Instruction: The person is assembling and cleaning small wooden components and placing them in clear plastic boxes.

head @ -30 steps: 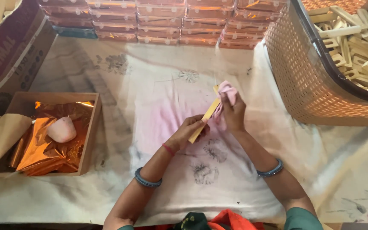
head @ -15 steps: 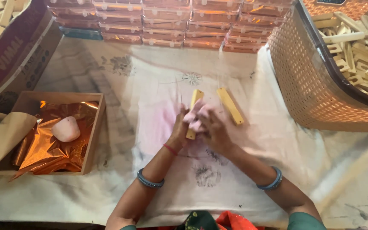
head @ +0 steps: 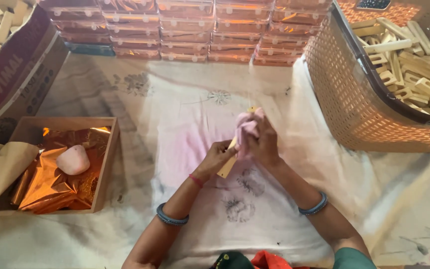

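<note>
A person's left hand [head: 218, 158] grips the near end of a pale wooden stick [head: 227, 165] while the right hand [head: 261, 142] is clenched around a pink cloth [head: 246, 127] pressed along its length, both held above the printed white sheet [head: 185, 124]. Half a second ago two sticks lay exposed; now only one shows (the other is out of sight), so a fresh stick appears to be getting its wipe. A basket [head: 344, 94] of similar sticks sits far right; a tray of orange foil [head: 55, 184] lies left.
</note>
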